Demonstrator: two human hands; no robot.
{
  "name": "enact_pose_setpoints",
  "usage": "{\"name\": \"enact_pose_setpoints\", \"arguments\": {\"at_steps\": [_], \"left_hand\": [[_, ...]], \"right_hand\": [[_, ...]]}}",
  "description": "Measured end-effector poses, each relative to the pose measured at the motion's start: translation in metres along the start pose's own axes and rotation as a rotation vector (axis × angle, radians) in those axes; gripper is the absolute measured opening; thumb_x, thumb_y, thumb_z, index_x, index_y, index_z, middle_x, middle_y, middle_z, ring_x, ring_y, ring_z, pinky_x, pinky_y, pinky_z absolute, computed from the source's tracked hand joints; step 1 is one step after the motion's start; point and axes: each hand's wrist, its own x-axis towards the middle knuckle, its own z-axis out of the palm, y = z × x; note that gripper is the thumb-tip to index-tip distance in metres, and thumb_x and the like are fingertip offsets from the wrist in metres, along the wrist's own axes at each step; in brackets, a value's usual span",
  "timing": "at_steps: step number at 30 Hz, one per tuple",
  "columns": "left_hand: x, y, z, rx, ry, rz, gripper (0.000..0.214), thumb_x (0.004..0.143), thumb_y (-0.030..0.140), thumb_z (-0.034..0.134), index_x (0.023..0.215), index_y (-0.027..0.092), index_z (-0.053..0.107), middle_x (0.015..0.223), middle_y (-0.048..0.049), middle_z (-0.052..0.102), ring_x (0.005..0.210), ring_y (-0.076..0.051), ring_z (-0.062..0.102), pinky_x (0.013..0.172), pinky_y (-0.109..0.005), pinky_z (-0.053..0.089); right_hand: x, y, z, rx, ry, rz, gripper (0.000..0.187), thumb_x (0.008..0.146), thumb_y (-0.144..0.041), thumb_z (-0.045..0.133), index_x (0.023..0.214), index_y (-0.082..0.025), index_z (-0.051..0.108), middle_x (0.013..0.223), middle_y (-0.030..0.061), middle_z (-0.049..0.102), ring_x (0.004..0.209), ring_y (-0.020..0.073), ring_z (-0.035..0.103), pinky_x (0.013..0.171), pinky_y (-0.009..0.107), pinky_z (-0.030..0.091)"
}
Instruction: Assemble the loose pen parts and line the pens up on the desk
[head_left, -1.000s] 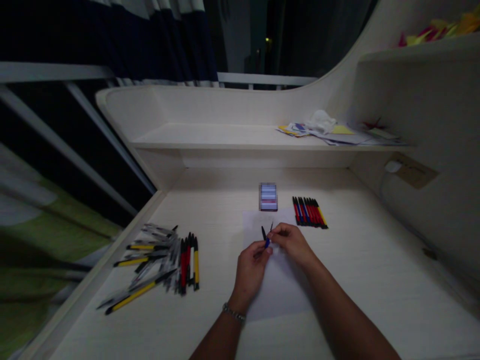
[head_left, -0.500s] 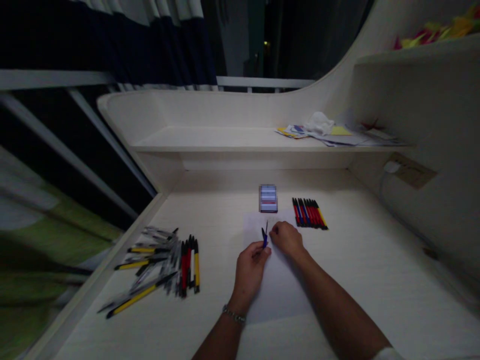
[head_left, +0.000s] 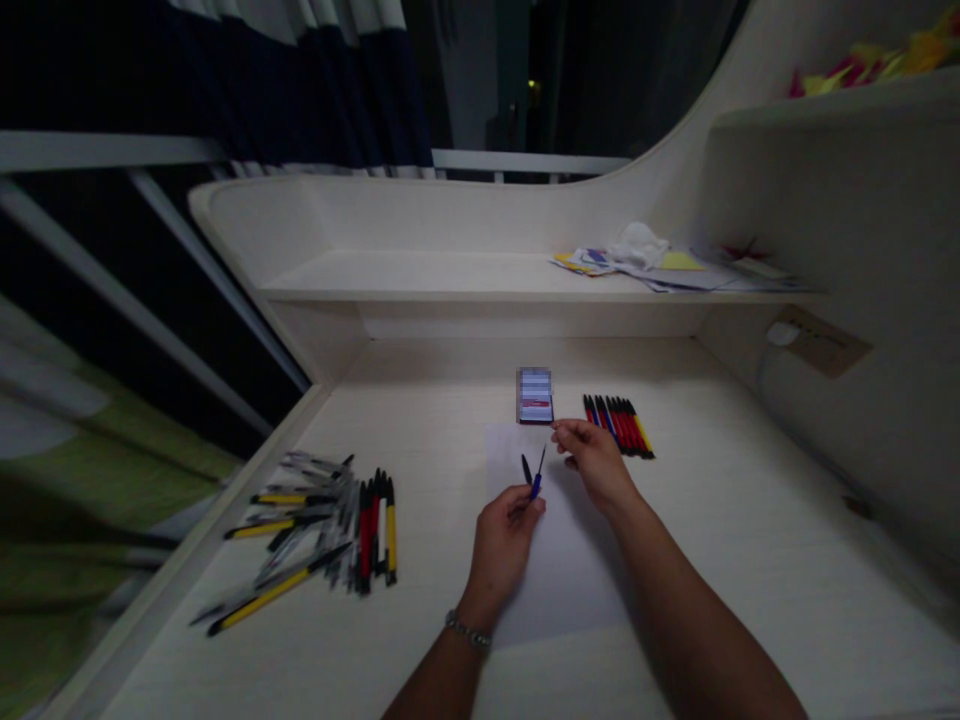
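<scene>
Blue pen (head_left: 535, 481) upright, tip up (left hand (head_left: 501, 545))

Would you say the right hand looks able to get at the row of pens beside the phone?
Probably yes: the right hand is just beside the row of pens, with only bare desk between them.

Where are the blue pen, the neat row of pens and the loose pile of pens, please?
blue pen (head_left: 536, 485): head view, its blue barrel.
row of pens (head_left: 621, 425): head view, red pens mid-row.
pile of pens (head_left: 367, 535): head view, red pen near its right edge.
</scene>
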Motion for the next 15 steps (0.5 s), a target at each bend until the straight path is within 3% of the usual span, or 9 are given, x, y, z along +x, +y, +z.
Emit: {"name": "enact_pose_setpoints", "arguments": {"at_steps": [5,15], "left_hand": [[0.0,-0.001,0.0,0.002,0.0,-0.005,0.027,0.078,0.036,0.07,0.097,0.016,0.073,0.094,-0.0095,0.076,0.087,-0.023,0.069,0.083,-0.034,0.051],[0.0,-0.004,0.001,0.011,-0.01,0.024,0.025,0.08,0.035,0.068,0.097,0.017,0.073,0.094,-0.0088,0.076,0.086,-0.023,0.069,0.082,-0.034,0.051]], "right_hand": [[-0.008,-0.013,0.007,0.105,0.056,0.022,0.038,0.066,-0.049,0.074,0.089,-0.019,0.067,0.089,0.006,0.07,0.07,0.0143,0.056,0.055,0.023,0.037],[-0.012,-0.015,0.011,0.096,0.013,0.013,0.037,0.065,-0.048,0.075,0.085,-0.018,0.066,0.083,0.0057,0.07,0.064,0.0126,0.053,0.051,0.022,0.034]]}}
